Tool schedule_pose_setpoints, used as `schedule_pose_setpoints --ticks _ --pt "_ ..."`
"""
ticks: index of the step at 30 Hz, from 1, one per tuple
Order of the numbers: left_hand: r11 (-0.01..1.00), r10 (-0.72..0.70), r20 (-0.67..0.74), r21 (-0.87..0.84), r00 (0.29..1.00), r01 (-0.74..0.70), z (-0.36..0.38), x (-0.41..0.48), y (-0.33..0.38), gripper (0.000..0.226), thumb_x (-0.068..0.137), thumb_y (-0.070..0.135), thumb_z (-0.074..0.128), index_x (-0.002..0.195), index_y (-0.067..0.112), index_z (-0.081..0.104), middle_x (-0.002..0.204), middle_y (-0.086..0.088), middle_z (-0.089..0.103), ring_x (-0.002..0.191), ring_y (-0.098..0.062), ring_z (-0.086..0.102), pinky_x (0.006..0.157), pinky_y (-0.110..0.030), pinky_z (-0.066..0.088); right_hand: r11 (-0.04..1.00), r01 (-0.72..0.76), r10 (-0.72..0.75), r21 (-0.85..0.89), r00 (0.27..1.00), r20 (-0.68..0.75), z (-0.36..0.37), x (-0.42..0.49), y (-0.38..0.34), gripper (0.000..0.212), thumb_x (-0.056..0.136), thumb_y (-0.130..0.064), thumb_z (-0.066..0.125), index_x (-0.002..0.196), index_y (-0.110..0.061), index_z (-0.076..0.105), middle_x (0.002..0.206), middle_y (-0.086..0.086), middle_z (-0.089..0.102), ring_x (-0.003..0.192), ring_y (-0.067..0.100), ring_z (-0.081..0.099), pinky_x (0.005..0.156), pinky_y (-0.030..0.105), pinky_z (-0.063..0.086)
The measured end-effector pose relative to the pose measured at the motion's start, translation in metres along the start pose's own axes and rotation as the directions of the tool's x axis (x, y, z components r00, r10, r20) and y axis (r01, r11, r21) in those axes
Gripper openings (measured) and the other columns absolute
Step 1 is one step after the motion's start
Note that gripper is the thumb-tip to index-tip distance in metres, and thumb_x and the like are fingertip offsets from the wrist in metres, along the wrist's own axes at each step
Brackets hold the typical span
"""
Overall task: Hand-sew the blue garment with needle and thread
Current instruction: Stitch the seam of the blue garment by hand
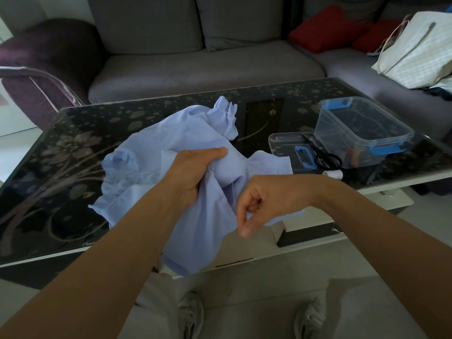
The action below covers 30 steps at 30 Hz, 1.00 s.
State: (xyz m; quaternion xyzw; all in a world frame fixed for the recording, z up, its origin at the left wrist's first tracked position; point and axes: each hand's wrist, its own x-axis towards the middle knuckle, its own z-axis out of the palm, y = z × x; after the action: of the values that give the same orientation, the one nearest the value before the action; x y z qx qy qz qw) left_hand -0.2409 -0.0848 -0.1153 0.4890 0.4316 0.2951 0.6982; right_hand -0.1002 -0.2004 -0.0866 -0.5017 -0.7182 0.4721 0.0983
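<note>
The light blue garment (156, 143) lies bunched on the dark glass table (73, 148), and part of it hangs over the near edge. My left hand (195, 167) grips a fold of the cloth beside a seam. My right hand (259, 199) is just right of it, with thumb and forefinger pinched together low by the cloth. A thin pale thread (233, 192) runs taut from the seam down to those fingers. The needle itself is too small to make out.
A clear plastic box with blue clips (362, 128) stands at the table's right, its lid (291, 148) flat beside it. Black scissors (322, 155) and a white spool (333, 173) lie there. A grey sofa (195, 57), red cushions (325, 28) and a white bag (420, 50) are behind.
</note>
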Motion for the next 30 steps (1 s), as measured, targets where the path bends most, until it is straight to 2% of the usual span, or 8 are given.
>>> schedule_pose_setpoints --ticks 3,6,10,13,17,19,26,30 --pt "1.0 0.02 0.009 0.0 1.0 -0.02 -0.001 -0.001 -0.001 0.049 0.079 0.025 0.078 0.124 0.015 0.061 0.119 -0.009 0.068 0.11 -0.028 0.064 0.099 -0.048 0.051 0.995 -0.089 0.092 -0.042 0.994 0.057 -0.004 -0.005 -0.002 0.007 0.089 -0.014 0.068 0.094 -0.01 0.072 0.061 -0.027 0.061 0.06 -0.009 0.056 0.065 0.008 0.04" --pt "0.999 0.036 0.026 -0.014 0.999 -0.036 -0.003 -0.002 -0.003 0.039 0.088 0.021 0.071 0.125 0.018 0.06 0.12 -0.008 0.067 0.11 -0.026 0.064 0.097 -0.045 0.052 0.991 -0.132 0.121 -0.039 0.971 -0.208 -0.014 -0.011 0.0 0.01 0.09 -0.018 0.068 0.092 -0.009 0.071 0.052 -0.026 0.056 0.051 -0.007 0.051 0.056 0.006 0.037" --pt "1.0 0.028 0.07 -0.011 0.997 -0.027 0.0 -0.006 0.0 0.037 0.088 0.019 0.069 0.124 0.013 0.061 0.118 -0.011 0.069 0.109 -0.028 0.065 0.095 -0.043 0.054 0.998 0.001 0.046 0.065 0.696 -0.716 -0.016 -0.001 0.01 0.019 0.085 -0.024 0.072 0.08 -0.006 0.07 0.044 -0.011 0.047 0.04 0.003 0.039 0.047 0.009 0.032" --pt "1.0 0.027 0.107 0.012 0.994 -0.029 0.002 -0.008 0.001 0.034 0.089 0.018 0.067 0.121 0.007 0.063 0.118 -0.014 0.068 0.109 -0.029 0.065 0.098 -0.044 0.052 0.998 0.009 0.043 0.059 0.584 -0.81 -0.01 0.014 0.013 0.023 0.083 -0.032 0.074 0.078 -0.01 0.069 0.048 -0.002 0.046 0.041 0.006 0.036 0.049 0.017 0.032" --pt "0.999 0.031 0.114 0.033 0.993 -0.035 0.004 -0.012 0.0 0.031 0.091 0.018 0.065 0.121 0.011 0.061 0.121 -0.014 0.066 0.111 -0.03 0.064 0.098 -0.043 0.052 0.998 -0.059 -0.003 -0.037 0.5 -0.866 -0.004 0.025 0.016 0.015 0.082 -0.026 0.075 0.072 -0.02 0.066 0.043 -0.011 0.041 0.041 0.006 0.04 0.053 0.021 0.036" --pt "0.999 0.03 0.104 0.023 0.994 -0.033 0.003 -0.011 0.001 0.034 0.09 0.016 0.066 0.123 0.007 0.061 0.121 -0.017 0.066 0.112 -0.032 0.063 0.098 -0.044 0.052 0.996 -0.056 -0.025 -0.062 0.514 -0.858 -0.004 0.025 0.016 0.015 0.085 -0.02 0.072 0.072 -0.023 0.065 0.041 -0.011 0.04 0.042 0.005 0.041 0.054 0.016 0.037" --pt "0.999 0.037 0.065 0.024 0.997 -0.039 -0.001 -0.007 0.001 0.037 0.09 0.019 0.066 0.124 0.007 0.061 0.12 -0.017 0.067 0.112 -0.033 0.063 0.097 -0.046 0.052 0.996 0.089 -0.09 -0.032 0.794 -0.601 -0.007 0.009 0.008 0.006 0.087 -0.017 0.071 0.082 -0.014 0.07 0.045 -0.01 0.045 0.045 0.005 0.037 0.056 0.015 0.036" --pt "0.994 0.077 0.078 0.073 0.994 -0.083 0.0 -0.007 0.002 0.028 0.091 0.015 0.064 0.116 0.002 0.067 0.116 -0.016 0.069 0.111 -0.031 0.064 0.102 -0.045 0.049 0.995 0.059 0.019 0.085 0.706 -0.708 -0.018 0.004 0.013 0.016 0.089 -0.022 0.069 0.104 -0.017 0.066 0.057 0.004 0.059 0.051 0.019 0.05 0.058 0.02 0.043"
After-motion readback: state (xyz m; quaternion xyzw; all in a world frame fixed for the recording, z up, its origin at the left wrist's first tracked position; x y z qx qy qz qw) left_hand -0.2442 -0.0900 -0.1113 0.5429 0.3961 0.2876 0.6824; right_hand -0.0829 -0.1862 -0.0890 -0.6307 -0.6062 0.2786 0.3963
